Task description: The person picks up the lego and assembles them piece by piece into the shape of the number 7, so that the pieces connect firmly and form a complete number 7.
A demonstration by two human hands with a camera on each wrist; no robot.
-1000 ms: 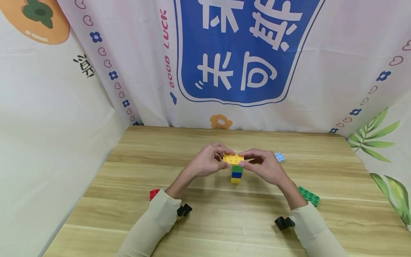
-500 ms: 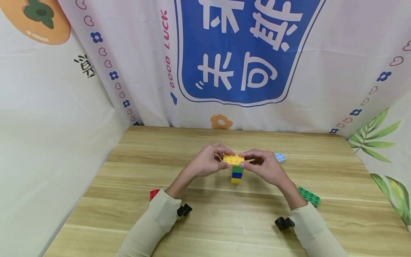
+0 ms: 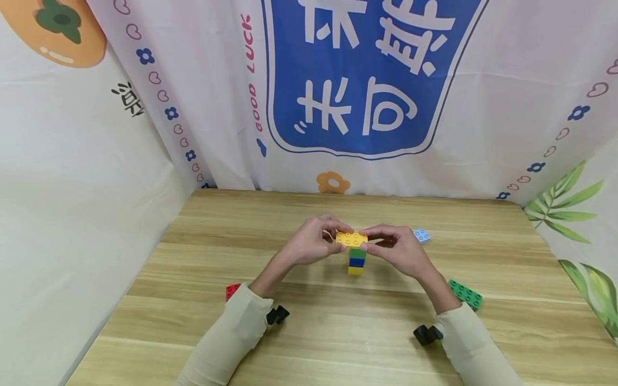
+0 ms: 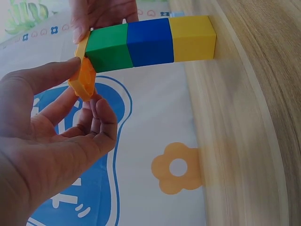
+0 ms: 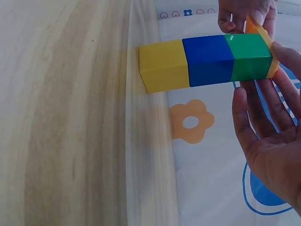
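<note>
A flat yellow-orange building plate (image 3: 351, 239) with studs lies across the top of a small upright tower. From the top down the tower is a green block (image 4: 109, 47), a blue block (image 4: 150, 42) and a yellow block (image 3: 355, 271) that stands on the table. My left hand (image 3: 311, 241) pinches the plate's left end between thumb and fingers. At the opposite end, my right hand (image 3: 399, 250) pinches the plate close against the green block. On the left the plate juts out past the tower, its hollow underside showing in the left wrist view.
Behind my right hand lies a light blue studded brick (image 3: 421, 236). A green studded plate (image 3: 465, 295) is by the right forearm, and a red brick (image 3: 232, 291) is partly hidden by the left sleeve. A printed cloth (image 3: 232, 155) hangs at the wooden table's (image 3: 328, 343) back edge.
</note>
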